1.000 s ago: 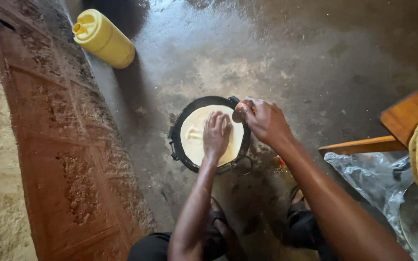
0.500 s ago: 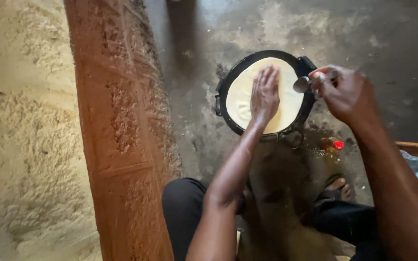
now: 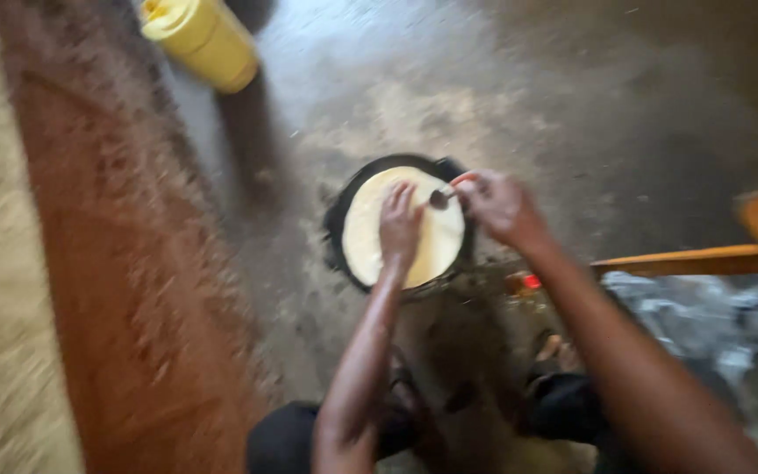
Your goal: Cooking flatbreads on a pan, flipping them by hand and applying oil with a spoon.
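The left hand (image 3: 399, 224) lay flat on a pale round flatbread (image 3: 366, 233) in a black pan (image 3: 337, 219) on the dark floor (image 3: 572, 96). The right hand (image 3: 500, 206) held a small spoon (image 3: 439, 197) over the bread's right side. The blurry yellow thing (image 3: 203, 39) at the floor's far left was maybe a jug.
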